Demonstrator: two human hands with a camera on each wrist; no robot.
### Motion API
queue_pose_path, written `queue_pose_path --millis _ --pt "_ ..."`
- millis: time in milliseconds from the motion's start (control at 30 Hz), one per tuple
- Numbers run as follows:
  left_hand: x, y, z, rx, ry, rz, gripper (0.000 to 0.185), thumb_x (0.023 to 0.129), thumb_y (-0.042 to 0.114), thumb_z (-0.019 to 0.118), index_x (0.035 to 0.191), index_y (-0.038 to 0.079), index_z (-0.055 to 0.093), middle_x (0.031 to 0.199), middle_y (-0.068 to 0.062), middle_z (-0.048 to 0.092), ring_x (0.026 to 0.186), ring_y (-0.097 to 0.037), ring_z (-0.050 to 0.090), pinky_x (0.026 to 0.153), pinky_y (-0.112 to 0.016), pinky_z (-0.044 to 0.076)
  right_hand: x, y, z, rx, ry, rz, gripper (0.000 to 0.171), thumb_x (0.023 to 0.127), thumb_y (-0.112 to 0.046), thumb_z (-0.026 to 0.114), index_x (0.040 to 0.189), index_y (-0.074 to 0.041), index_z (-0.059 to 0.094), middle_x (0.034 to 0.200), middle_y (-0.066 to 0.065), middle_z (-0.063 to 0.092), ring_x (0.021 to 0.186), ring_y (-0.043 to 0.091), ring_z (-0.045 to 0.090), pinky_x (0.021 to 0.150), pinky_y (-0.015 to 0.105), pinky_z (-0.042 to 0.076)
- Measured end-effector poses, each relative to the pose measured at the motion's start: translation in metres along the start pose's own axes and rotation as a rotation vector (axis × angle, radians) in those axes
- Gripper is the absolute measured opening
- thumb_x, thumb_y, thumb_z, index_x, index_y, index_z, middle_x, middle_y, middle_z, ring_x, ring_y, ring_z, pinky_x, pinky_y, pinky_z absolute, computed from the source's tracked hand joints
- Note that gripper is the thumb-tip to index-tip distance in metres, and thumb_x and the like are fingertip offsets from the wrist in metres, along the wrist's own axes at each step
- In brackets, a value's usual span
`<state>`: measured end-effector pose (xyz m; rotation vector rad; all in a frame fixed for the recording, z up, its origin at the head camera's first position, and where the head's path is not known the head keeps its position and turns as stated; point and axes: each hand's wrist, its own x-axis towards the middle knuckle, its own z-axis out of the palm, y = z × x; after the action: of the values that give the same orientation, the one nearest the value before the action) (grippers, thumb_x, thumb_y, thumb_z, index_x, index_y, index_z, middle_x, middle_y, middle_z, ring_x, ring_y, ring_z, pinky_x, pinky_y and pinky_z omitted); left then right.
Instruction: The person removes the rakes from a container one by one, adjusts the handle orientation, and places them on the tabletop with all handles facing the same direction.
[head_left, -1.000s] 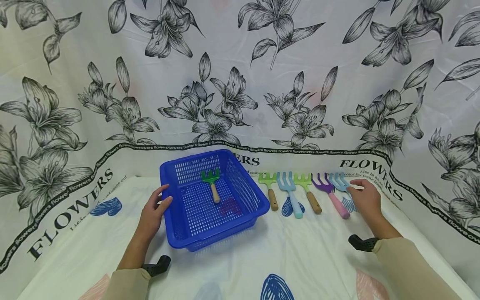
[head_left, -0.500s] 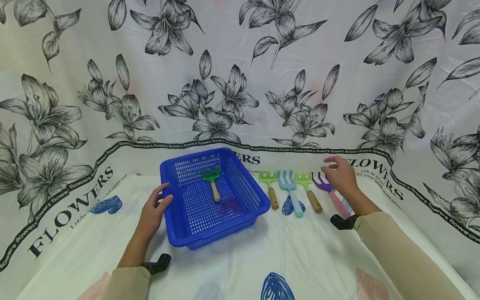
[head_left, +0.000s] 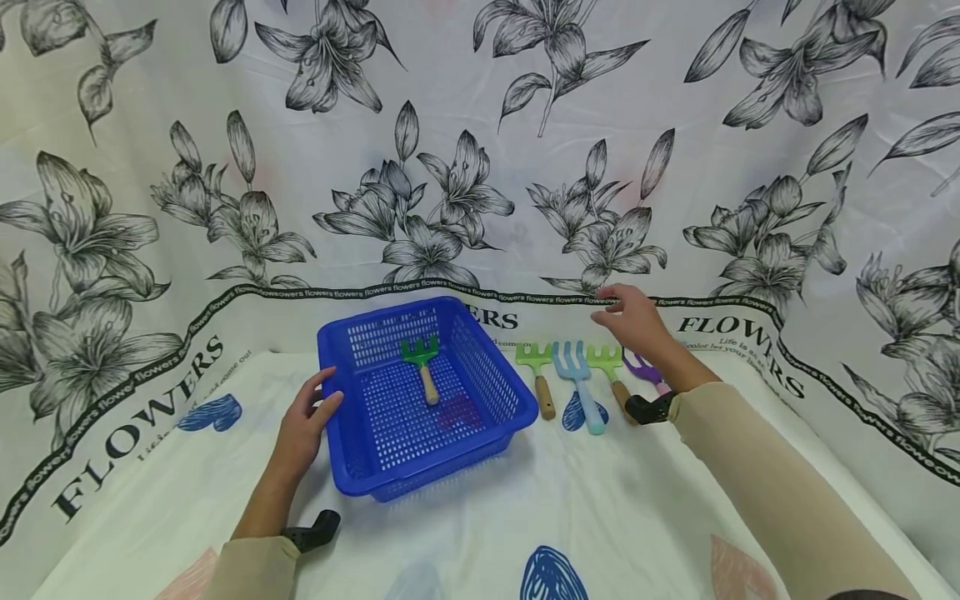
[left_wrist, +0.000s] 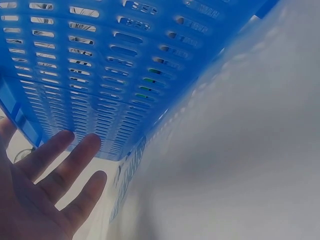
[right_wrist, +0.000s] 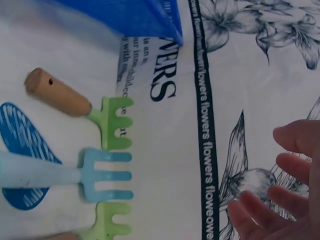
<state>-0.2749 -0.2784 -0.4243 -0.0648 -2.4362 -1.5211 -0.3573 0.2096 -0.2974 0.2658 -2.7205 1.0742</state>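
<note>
Right hand (head_left: 636, 323): fingers loosely spread and relaxed, holding nothing, raised above the far end of a row of toy garden tools. Left hand (head_left: 306, 422): fingers straight, thumb apart, laid against the left wall of the blue basket (head_left: 375, 329) without curling round it; the left wrist view shows the fingers (left_wrist: 75, 155) flat beside the perforated wall. Row of tools on the white printed cloth (head_left: 525, 517), right of the basket, heads pointing away from the person: green rake with wooden handle (head_left: 538, 372), light blue fork (head_left: 579, 379), second green rake (head_left: 609, 368) directly below the right hand, purple fork (head_left: 642, 369) partly hidden by the right wrist. Basket: rectangular, slotted plastic, holding one dark green rake (head_left: 422, 365) with a wooden handle lying on its floor. Right forearm in a beige sleeve (head_left: 757, 483) reaches diagonally forward and leftward, palm turned downward; left forearm extends straight ahead, low over the cloth.
</note>
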Motion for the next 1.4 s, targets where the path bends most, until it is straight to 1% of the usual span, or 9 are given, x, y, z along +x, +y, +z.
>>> queue_pose_path --millis 133,333,600,733,900,1033,1133,1267,1400 --pt "0.000 -0.002 0.000 -0.006 0.001 0.010 0.062 0.101 0.044 0.047 0.154 0.020 0.027 0.150 -0.024 0.032 0.132 -0.048 0.036 0.101 -0.066 0.033 0.007 -0.014 0.005 0.005 -0.081 -0.024 0.046 0.096 -0.022 0.060 0.137 -0.004 0.048 0.149 0.021 0.035 0.125 0.038 0.048 0.093 0.054 0.046" --pt "0.000 -0.003 0.000 0.002 0.003 0.015 0.062 0.100 0.044 0.047 0.154 0.021 0.027 0.152 -0.023 0.031 0.132 -0.047 0.036 0.101 -0.065 0.033 0.015 -0.033 0.019 0.025 -0.143 -0.071 0.047 0.096 -0.020 0.061 0.138 -0.005 0.048 0.149 0.018 0.036 0.124 0.037 0.050 0.092 0.054 0.046" --pt "0.001 -0.005 0.001 0.011 0.007 0.012 0.060 0.101 0.042 0.047 0.154 0.020 0.027 0.150 -0.025 0.033 0.129 -0.048 0.040 0.101 -0.065 0.034 0.022 -0.053 0.042 0.051 -0.201 -0.128 0.046 0.096 -0.020 0.062 0.137 -0.004 0.050 0.142 0.017 0.046 0.120 0.034 0.054 0.092 0.051 0.048" --pt "0.002 -0.005 0.001 0.014 0.006 0.007 0.061 0.101 0.043 0.046 0.153 0.019 0.028 0.150 -0.025 0.033 0.130 -0.049 0.039 0.100 -0.065 0.034 0.023 -0.062 0.051 0.093 -0.222 -0.147 0.045 0.096 -0.020 0.062 0.136 -0.004 0.051 0.140 0.015 0.048 0.118 0.031 0.056 0.091 0.049 0.049" --pt "0.001 -0.004 0.001 0.013 0.013 0.004 0.061 0.100 0.044 0.047 0.153 0.020 0.028 0.150 -0.024 0.033 0.130 -0.048 0.039 0.101 -0.065 0.034 0.023 -0.071 0.061 0.137 -0.235 -0.151 0.043 0.096 -0.021 0.062 0.135 -0.006 0.052 0.140 0.012 0.048 0.118 0.029 0.057 0.091 0.048 0.049" --pt "0.000 -0.003 0.001 0.010 0.014 -0.003 0.063 0.099 0.047 0.047 0.154 0.021 0.027 0.151 -0.023 0.033 0.131 -0.048 0.039 0.101 -0.064 0.034 0.023 -0.076 0.073 0.131 -0.257 -0.150 0.040 0.096 -0.023 0.062 0.134 -0.011 0.054 0.143 0.009 0.047 0.122 0.028 0.054 0.091 0.048 0.048" --pt "-0.001 -0.003 0.001 0.004 0.013 -0.006 0.064 0.099 0.048 0.047 0.154 0.022 0.027 0.151 -0.023 0.032 0.130 -0.047 0.039 0.102 -0.064 0.034 0.022 -0.079 0.081 0.143 -0.276 -0.152 0.040 0.096 -0.024 0.061 0.133 -0.012 0.054 0.147 0.009 0.043 0.126 0.030 0.051 0.092 0.048 0.048" --pt "-0.001 -0.004 0.001 0.006 0.012 -0.012 0.064 0.099 0.048 0.047 0.154 0.022 0.027 0.150 -0.024 0.033 0.129 -0.047 0.041 0.101 -0.064 0.034 0.020 -0.086 0.092 0.172 -0.298 -0.168 0.042 0.096 -0.023 0.061 0.135 -0.009 0.054 0.146 0.012 0.043 0.126 0.033 0.049 0.094 0.049 0.046" --pt "0.000 -0.003 0.002 0.000 0.013 -0.012 0.062 0.100 0.046 0.047 0.153 0.021 0.028 0.148 -0.025 0.035 0.127 -0.047 0.043 0.101 -0.064 0.035 0.021 -0.091 0.104 0.201 -0.312 -0.171 0.043 0.096 -0.023 0.062 0.135 -0.007 0.053 0.140 0.013 0.049 0.124 0.031 0.051 0.095 0.047 0.047"
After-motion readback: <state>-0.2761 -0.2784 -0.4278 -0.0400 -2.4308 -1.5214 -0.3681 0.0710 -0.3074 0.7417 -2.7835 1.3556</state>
